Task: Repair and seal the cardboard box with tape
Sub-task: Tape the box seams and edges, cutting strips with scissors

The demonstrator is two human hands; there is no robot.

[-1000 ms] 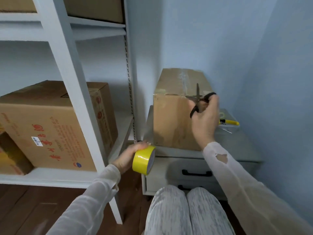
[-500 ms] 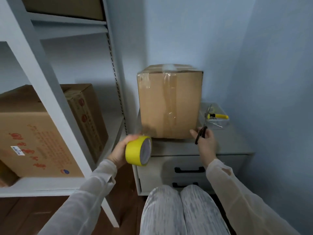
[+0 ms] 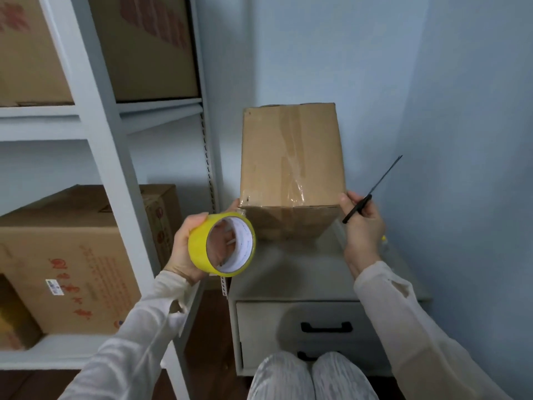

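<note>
Box (image 3: pixel 291 157) now tipped, underside showing; left grip (image 3: pixel 184 249) clamps tape roll (image 3: pixel 199 246), right grip (image 3: pixel 363 226) clamps scissors (image 3: pixel 359 207), both touching box.

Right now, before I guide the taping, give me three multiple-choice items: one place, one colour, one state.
1. The plain brown cardboard box rests on: A) a chair B) the grey drawer cabinet C) a windowsill.
2. The tape roll in the left hand is: A) clear B) brown C) yellow.
3. The right hand is: A) empty B) gripping black scissors C) holding a pen.
Answers: B, it rests on the cabinet top; C, the outer band is yellow; B, fingers curl round the handles.
</note>
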